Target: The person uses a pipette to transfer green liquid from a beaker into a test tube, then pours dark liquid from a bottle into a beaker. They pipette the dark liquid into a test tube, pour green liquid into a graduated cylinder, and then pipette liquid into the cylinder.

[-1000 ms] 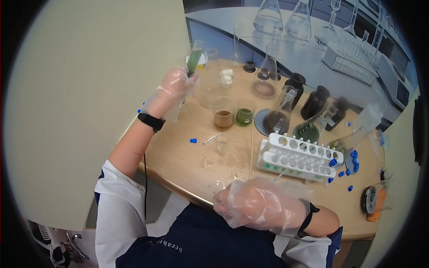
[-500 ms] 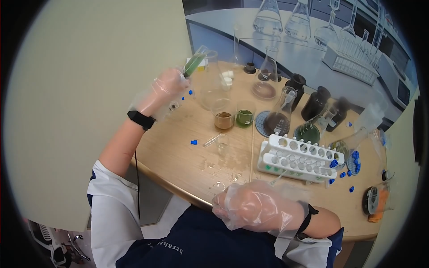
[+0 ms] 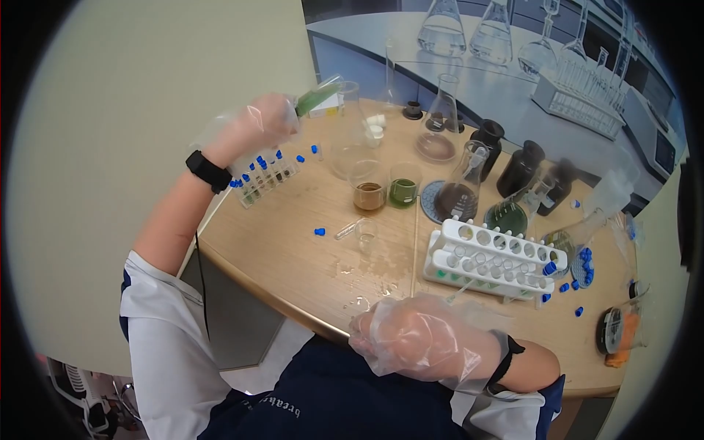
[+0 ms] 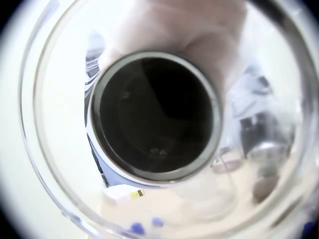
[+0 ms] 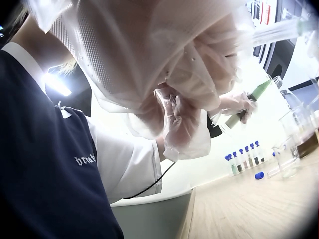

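Observation:
My left hand point(image 3: 260, 125), in a clear plastic glove, grips a glass cylinder of green liquid point(image 3: 317, 100) at the back left. The cylinder tilts strongly to the right, its mouth overlapping a tall clear flask behind it in the head view. From below, the left wrist view shows its clear round foot point(image 4: 37, 119) and dark round bottom point(image 4: 154, 119). My gloved right hand point(image 3: 422, 337) is curled low over the front table edge. A slender clear tube point(image 5: 274, 33) sticks out from its fingers; the gripped end is hidden by glove and fingers.
Blue-capped vials point(image 3: 257, 180) stand in a small rack at the left. Two beakers, brown point(image 3: 369, 196) and green point(image 3: 403, 192), sit mid-table. A white test tube rack point(image 3: 495, 260), flasks and dark bottles fill the right. Water droplets point(image 3: 359, 302) lie near the front edge.
My left hand has moved left and tipped the cylinder from nearly upright to strongly slanted. The vial rack behind it has come into view. My right hand has hardly moved.

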`<state>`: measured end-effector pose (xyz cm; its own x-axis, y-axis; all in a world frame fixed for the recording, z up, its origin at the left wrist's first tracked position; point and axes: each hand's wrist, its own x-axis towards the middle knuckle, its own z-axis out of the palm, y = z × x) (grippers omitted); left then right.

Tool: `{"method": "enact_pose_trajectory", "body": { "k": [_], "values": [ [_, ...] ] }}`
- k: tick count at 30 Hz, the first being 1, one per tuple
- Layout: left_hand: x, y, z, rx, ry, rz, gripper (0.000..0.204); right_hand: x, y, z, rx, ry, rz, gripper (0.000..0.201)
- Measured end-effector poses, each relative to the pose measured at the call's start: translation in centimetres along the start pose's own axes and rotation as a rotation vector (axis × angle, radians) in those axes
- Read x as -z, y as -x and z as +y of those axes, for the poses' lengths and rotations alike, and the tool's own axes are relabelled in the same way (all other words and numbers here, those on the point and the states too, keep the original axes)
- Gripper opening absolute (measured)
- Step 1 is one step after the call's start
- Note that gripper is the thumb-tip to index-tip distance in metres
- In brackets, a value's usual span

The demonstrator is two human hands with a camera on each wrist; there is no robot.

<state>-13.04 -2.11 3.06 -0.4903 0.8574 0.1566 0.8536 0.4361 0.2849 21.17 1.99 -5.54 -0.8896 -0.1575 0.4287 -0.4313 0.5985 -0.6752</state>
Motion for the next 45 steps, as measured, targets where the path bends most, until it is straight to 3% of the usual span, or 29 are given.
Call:
{"method": "enact_pose_trajectory", "body": {
  "k": [5,12,14,18,30,34,38,41,45],
  "values": [
    [1.1,-0.1,1.2,0.034,-0.076,-0.075,0.022,0.3,0.0,-0.5,-0.075,-0.086,-0.043,0.014],
    [1.8,-0.6,1.9,0.039,-0.184,-0.115,0.022,0.1,0.5,-0.5,-0.250,-0.546,0.003,0.006],
    [1.7,-0.9,1.7,0.039,-0.217,-0.108,0.021,0.8,0.2,-1.0,-0.303,-0.503,-0.056,0.006],
    [1.8,-1.8,0.7,0.021,-0.301,-0.104,0.018,0.6,0.2,-0.8,-0.137,-0.363,-0.012,0.010],
    [3.8,-1.4,2.5,0.059,-0.289,-0.231,0.020,0.9,0.3,-1.1,-0.281,-0.563,-0.023,0.016],
    [4.0,-1.4,2.7,0.045,-0.320,-0.232,0.020,0.7,0.4,-0.7,-0.220,-0.463,-0.012,0.012],
    [4.1,-1.8,2.5,0.035,-0.373,-0.240,0.019,0.9,0.2,-1.1,-0.268,-0.426,-0.035,0.009],
    [4.3,-1.9,2.4,0.023,-0.401,-0.235,0.017,1.1,0.0,-1.1,-0.170,-0.237,-0.045,0.007],
    [4.4,-2.1,2.2,0.007,-0.402,-0.220,0.017,0.3,0.5,-0.4,-0.134,-0.315,0.006,0.006]
  ]
}}
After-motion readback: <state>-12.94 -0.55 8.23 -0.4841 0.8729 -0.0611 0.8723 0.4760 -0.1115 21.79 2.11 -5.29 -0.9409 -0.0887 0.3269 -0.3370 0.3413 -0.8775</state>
